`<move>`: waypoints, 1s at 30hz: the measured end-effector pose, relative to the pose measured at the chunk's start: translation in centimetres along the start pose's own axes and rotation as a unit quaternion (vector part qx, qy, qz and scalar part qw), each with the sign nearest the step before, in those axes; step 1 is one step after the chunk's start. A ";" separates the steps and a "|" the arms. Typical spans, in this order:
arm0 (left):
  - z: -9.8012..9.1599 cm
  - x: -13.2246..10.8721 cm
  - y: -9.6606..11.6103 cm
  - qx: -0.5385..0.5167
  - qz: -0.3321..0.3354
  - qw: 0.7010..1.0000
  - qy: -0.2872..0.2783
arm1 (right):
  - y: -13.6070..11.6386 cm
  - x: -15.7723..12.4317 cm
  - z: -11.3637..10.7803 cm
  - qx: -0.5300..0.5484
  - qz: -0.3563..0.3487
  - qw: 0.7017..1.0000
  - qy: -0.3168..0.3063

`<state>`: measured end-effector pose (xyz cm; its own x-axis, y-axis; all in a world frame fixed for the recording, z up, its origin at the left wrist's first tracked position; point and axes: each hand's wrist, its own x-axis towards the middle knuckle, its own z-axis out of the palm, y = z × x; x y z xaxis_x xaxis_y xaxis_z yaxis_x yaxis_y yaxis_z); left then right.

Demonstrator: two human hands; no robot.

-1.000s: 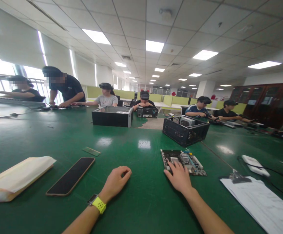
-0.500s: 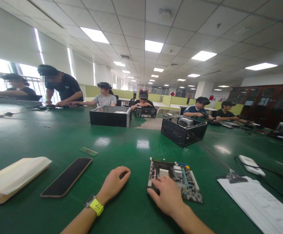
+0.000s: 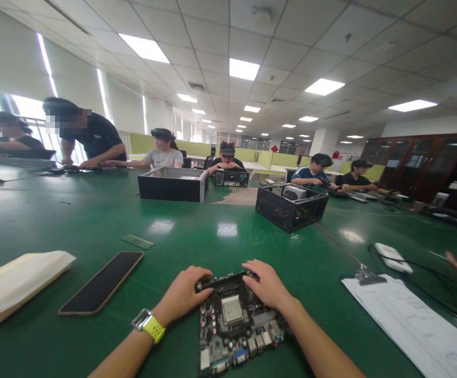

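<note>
Two hands on a circuit board [image 3: 236, 328]

The board is near, in the middle of the green table [image 3: 189, 226]. The left hand [image 3: 183, 294] pinches its far left corner; the right hand [image 3: 267, 286] holds its far edge. Best to grip just the rim, softly, off the tiny parts. Green tabletop stretches left to the phone [image 3: 101, 283], right to the clipboard [image 3: 372, 280].

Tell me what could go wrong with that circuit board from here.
The left hand and right hand are both at the far end of the circuit board, so the near edge, with its ports, might scrape the green table if the board tips.

The square metal-topped chip lies uncovered, so a slipping finger could smear it.
</note>
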<state>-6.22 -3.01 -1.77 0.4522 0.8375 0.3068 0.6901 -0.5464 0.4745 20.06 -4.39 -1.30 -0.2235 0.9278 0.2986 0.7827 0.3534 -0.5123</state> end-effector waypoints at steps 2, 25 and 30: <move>-0.1 0.1 0.1 -0.001 -0.005 1.000 0.000 | 0.4 0.0 0.3 -0.009 0.004 1.000 -0.015; -0.1 0.1 0.3 -0.053 0.000 0.999 0.001 | 0.8 -1.0 1.2 0.049 -0.025 0.998 0.019; -0.2 0.1 0.5 -0.060 -0.005 0.998 0.004 | 0.8 -1.0 1.2 0.052 -0.022 0.998 0.016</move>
<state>-5.97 -3.19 -1.37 0.4409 0.8431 0.3080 0.6215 -0.5343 0.5729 20.24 -4.92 -3.00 -0.2369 0.9072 0.3477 0.7070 0.4065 -0.5787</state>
